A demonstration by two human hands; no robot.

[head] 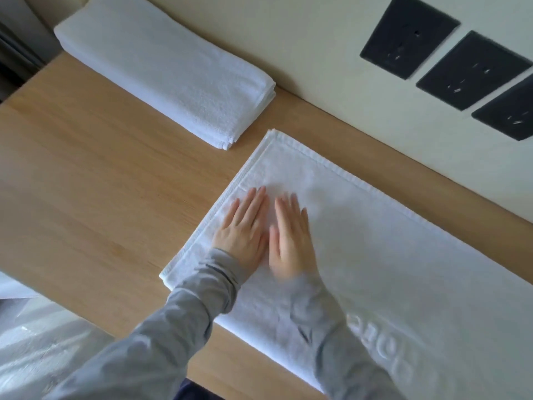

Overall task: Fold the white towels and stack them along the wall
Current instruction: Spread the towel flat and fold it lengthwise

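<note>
A white towel (389, 235) lies flat on the wooden table (95, 197), doubled over, its stitched hem running along the left and far edges. Embossed letters show near its lower right. My left hand (245, 229) rests flat on the towel near its left edge, fingers spread. My right hand (291, 241) lies flat beside it, slightly blurred, thumbs almost touching. Both palms press on the cloth and hold nothing. A stack of folded white towels (164, 67) sits against the wall at the upper left.
The cream wall (302, 47) runs diagonally behind the table and carries three black socket plates (409, 36). Clear plastic wrapping (37, 342) lies below the table's near-left edge. Bare wood shows between the folded stack and the flat towel.
</note>
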